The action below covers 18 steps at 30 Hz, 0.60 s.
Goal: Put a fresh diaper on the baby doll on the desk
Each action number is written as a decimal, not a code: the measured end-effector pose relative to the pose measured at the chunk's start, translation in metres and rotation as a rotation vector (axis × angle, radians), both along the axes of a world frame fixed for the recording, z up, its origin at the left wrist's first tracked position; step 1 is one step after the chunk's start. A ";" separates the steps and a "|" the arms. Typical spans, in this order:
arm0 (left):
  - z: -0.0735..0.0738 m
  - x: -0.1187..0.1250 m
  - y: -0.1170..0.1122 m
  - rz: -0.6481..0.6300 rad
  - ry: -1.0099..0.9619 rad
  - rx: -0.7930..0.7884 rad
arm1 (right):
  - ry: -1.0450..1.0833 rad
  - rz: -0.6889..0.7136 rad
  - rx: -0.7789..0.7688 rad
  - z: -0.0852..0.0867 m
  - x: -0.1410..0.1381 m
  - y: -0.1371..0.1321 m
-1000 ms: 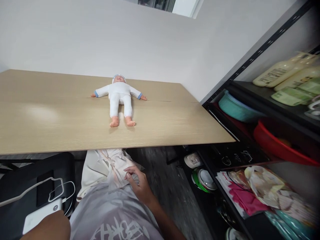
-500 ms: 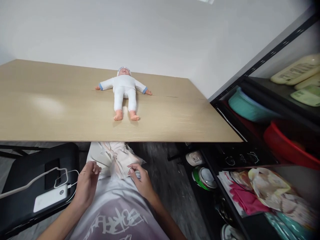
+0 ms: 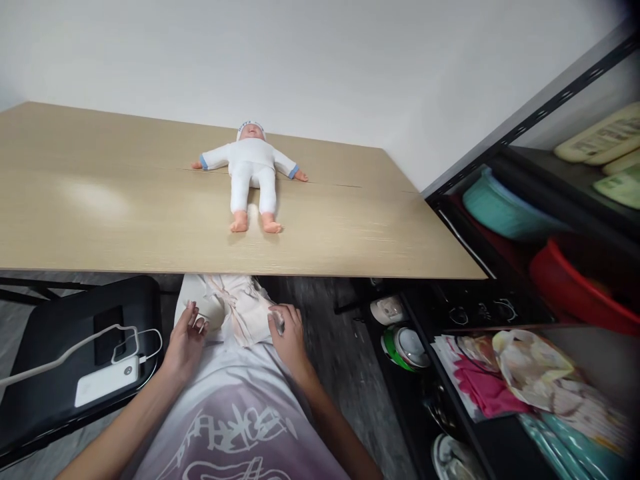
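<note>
On my lap, below the table's front edge, lies a crumpled pale pink and cream bundle (image 3: 245, 310) that looks like cloth or soft wrapping. My left hand (image 3: 187, 343) hovers at its left side, palm inward, the fingers loosely bent and apart with no clear hold on anything. Against the bundle's right edge rests my right hand (image 3: 290, 337), its thumb and fingers spaced apart. A baby doll (image 3: 253, 163) in a white suit with blue cuffs and a white cap lies face up on the table, arms spread and bare feet toward me, beyond both hands.
The wooden tabletop (image 3: 125, 233) reaches back to a white wall. At left, a black chair (image 3: 45, 347) carries a white power bank (image 3: 107, 382) with cables. Right-hand shelves hold a teal basin (image 3: 505, 210), a red basin (image 3: 575, 287), bottles and plastic bags (image 3: 530, 367).
The left hand has turned and loosened its curled fingers. My right hand has shifted slightly right and up along the bundle's edge. The view has tilted a little; the doll stays put.
</note>
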<state>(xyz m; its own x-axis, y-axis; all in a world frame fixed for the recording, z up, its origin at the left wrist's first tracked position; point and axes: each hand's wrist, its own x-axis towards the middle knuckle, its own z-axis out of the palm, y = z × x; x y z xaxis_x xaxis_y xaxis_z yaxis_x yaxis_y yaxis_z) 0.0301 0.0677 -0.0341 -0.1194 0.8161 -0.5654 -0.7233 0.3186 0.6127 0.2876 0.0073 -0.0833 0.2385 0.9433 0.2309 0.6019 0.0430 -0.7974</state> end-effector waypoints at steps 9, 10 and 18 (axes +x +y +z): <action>-0.037 0.013 0.008 -0.386 0.319 -0.158 | -0.042 0.167 -0.351 -0.010 -0.007 0.082; -0.037 0.017 0.010 -0.429 0.319 -0.164 | -0.022 0.177 -0.385 -0.009 -0.009 0.086; 0.038 0.027 -0.028 -0.683 0.408 0.111 | 0.522 0.378 -0.359 0.074 0.004 -0.002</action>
